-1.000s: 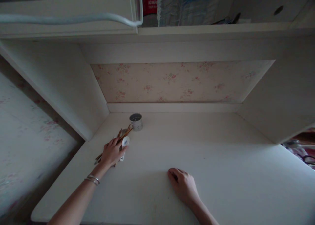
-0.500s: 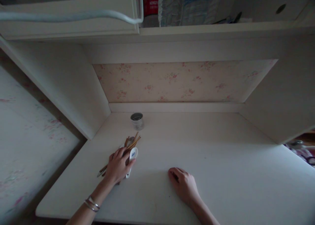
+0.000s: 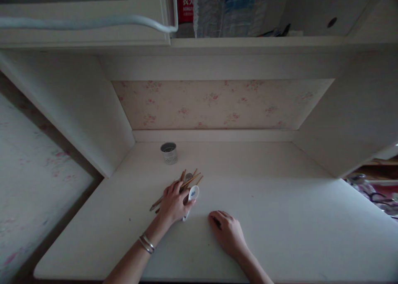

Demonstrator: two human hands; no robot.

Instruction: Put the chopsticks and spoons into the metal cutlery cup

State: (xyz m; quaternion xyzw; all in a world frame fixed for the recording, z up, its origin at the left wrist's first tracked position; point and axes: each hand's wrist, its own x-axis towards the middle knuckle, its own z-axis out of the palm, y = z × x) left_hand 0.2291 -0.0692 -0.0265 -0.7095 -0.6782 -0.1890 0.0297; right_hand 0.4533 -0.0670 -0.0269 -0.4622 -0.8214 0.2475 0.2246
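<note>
A view from above looks down on a pale desk (image 3: 280, 217) set in a white alcove, dimly lit. Starting at the left, a bare forearm with thin metal bangles (image 3: 146, 243) at the wrist reaches in from the lower edge. The left hand (image 3: 174, 202) lies palm down over a loose bundle of wooden chopsticks (image 3: 189, 178) and a white ceramic soup spoon (image 3: 192, 195) with a blue pattern. The fingers are spread and curled lightly over the bundle, pressing it against the desk rather than lifting it. The chopstick tips fan out just beyond the fingertips, their other ends poke out behind the wrist side of the hand, and the spoon bowl shows at the thumb edge. Beyond the fingertips and to their left, well apart, a small perforated metal utensil holder (image 3: 168, 153) stands upright near the back wall. The chopsticks look light, stiff and thin, likely to roll and scatter, so gathering them around their middle would probably hold them best. The spoon looks smooth and breakable, and its handle, mostly hidden under the palm, seems the safest place to take it. To the right of the bundle, near but not touching it, the right hand (image 3: 228, 232) rests flat on the desk, fingers loosely bent, holding nothing. Above, a shelf (image 3: 248, 41) carries wrapped water bottles (image 3: 230, 10).
</note>
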